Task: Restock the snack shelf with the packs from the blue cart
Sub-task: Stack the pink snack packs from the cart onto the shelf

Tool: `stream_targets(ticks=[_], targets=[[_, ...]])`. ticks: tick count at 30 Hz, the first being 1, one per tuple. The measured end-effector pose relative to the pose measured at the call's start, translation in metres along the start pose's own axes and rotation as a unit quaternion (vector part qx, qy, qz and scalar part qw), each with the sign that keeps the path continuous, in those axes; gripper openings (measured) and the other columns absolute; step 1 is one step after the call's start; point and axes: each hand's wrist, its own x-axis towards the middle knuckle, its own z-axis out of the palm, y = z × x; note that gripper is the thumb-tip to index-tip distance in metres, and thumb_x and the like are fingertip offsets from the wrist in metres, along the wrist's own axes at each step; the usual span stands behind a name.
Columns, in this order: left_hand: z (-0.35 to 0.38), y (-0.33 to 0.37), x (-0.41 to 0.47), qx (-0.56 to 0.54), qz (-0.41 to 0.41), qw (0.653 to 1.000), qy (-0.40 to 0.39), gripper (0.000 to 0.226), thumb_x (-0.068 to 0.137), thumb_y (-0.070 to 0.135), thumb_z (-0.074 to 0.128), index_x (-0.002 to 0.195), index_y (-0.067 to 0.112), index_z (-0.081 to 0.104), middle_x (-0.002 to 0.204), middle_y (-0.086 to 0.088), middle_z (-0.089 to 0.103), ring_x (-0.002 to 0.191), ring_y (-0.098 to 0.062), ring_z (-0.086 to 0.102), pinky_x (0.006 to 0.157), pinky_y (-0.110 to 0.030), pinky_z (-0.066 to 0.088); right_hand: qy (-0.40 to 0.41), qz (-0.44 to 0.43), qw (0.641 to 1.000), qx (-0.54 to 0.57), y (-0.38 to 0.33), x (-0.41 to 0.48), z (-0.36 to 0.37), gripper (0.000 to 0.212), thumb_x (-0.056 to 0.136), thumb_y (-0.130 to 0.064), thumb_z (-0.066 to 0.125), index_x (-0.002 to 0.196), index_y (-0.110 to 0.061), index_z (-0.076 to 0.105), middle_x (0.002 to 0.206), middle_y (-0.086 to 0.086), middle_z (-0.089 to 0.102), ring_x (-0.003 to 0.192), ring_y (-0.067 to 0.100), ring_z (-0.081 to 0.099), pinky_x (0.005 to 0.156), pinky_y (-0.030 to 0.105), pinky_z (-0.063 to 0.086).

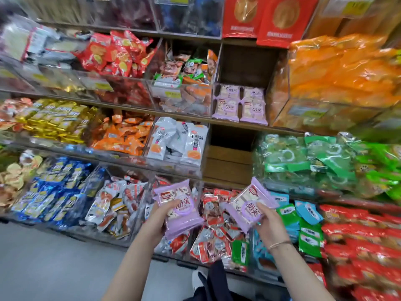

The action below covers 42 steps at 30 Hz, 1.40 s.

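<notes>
Lilac, glossy and flat, the left pack sat nearly upright in the left hand, thumb curled over its face. The right pack lay tilted in the right hand's grip. Matching packs stood in a clear-fronted bin on a higher shelf, above both hands and slightly right, so the right hand looked nearer.

Lilac packs; green packs
</notes>
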Motion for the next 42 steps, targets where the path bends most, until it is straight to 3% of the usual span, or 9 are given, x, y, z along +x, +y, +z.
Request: stream_targets(ticks=[5,11,16,20,25,28,35,39,42], targets=[[0.019,0.024,0.019,-0.025,0.017,0.999,-0.011,0.066,0.074,0.024,0.072,0.135,0.017,0.049,0.125,-0.010,0.063,0.107,-0.029,0.065,0.071,-0.034,0.058,-0.021,0.059,0.998,0.022,-0.017,0.025,0.032,0.023,0.097,-0.033,0.046,0.097,-0.022,0.067,0.098,-0.001,0.070,0.090,0.018,0.067,0.068,0.039,0.058],[0.024,0.053,0.046,-0.003,0.011,0.999,-0.031,0.071,0.067,0.023,0.076,0.132,0.011,0.051,0.123,-0.013,0.065,0.106,-0.029,0.065,0.083,-0.039,0.056,0.002,0.040,0.998,-0.041,-0.025,0.046,0.068,0.027,0.092,0.000,0.046,0.070,-0.017,0.045,0.087,-0.001,0.054,0.088,0.018,0.053,0.067,0.032,0.044],[0.037,0.090,0.089,0.053,0.025,0.996,-0.074,0.057,0.066,0.034,0.079,0.117,0.022,0.059,0.102,0.006,0.066,0.072,0.000,0.070,0.049,-0.020,0.054,0.041,-0.016,0.997,-0.065,-0.035,0.059,0.080,0.016,0.090,0.002,0.049,0.104,-0.007,0.049,0.088,0.005,0.053,0.085,0.020,0.053,0.085,0.044,0.044],[0.046,0.113,0.123,0.104,0.062,0.989,-0.082,0.089,0.054,0.049,0.084,0.131,0.022,0.050,0.133,-0.001,0.057,0.114,-0.017,0.060,0.097,-0.040,0.049,0.018,-0.070,0.997,0.016,-0.063,0.066,0.096,0.037,0.094,-0.011,0.050,0.131,-0.013,0.042,0.125,0.016,0.057,0.109,0.031,0.059,0.094,0.045,0.047],[0.045,0.112,0.145,0.201,0.085,0.976,-0.020,0.097,0.072,0.051,0.074,0.149,0.025,0.022,0.149,0.002,0.034,0.132,-0.018,0.038,0.095,-0.031,0.032,0.073,-0.091,0.992,-0.037,-0.094,0.088,0.121,0.030,0.097,-0.030,0.046,0.124,-0.017,0.050,0.128,0.010,0.054,0.103,0.025,0.059,0.062,0.030,0.050],[0.043,0.114,0.147,0.215,0.125,0.967,-0.046,0.060,0.081,0.037,0.071,0.129,0.033,0.036,0.117,0.028,0.042,0.096,0.003,0.048,0.074,-0.010,0.039,0.045,-0.132,0.990,-0.016,-0.125,0.109,0.146,0.018,0.095,-0.014,0.044,0.109,-0.015,0.055,0.117,0.010,0.057,0.095,0.024,0.057,0.054,0.025,0.052],[0.037,0.117,0.145,0.228,0.114,0.964,-0.075,0.031,0.086,0.034,0.068,0.108,0.042,0.048,0.104,0.025,0.060,0.086,0.016,0.059,0.065,-0.008,0.043,0.003,-0.158,0.987,-0.015,-0.187,0.187,0.221,0.016,0.094,-0.002,0.039,0.092,-0.015,0.049,0.078,0.006,0.058,0.069,0.015,0.061,0.078,0.032,0.056],[0.036,0.118,0.148,0.235,0.106,0.963,-0.071,0.034,0.085,0.031,0.069,0.111,0.039,0.049,0.108,0.021,0.063,0.098,0.001,0.061,0.071,-0.014,0.045,0.063,-0.199,0.962,-0.178,-0.200,0.236,0.250,0.013,0.092,-0.002,0.047,0.098,-0.013,0.049,0.092,0.010,0.053,0.079,0.019,0.058,0.059,0.022,0.056],[0.036,0.118,0.147,0.233,0.102,0.964,-0.084,0.034,0.083,0.034,0.071,0.107,0.046,0.050,0.095,0.035,0.066,0.087,0.016,0.062,0.063,-0.003,0.046,0.110,-0.226,0.928,-0.275,-0.197,0.264,0.256,0.014,0.089,-0.005,0.052,0.098,-0.015,0.049,0.102,0.016,0.055,0.084,0.024,0.057,0.059,0.024,0.053]])
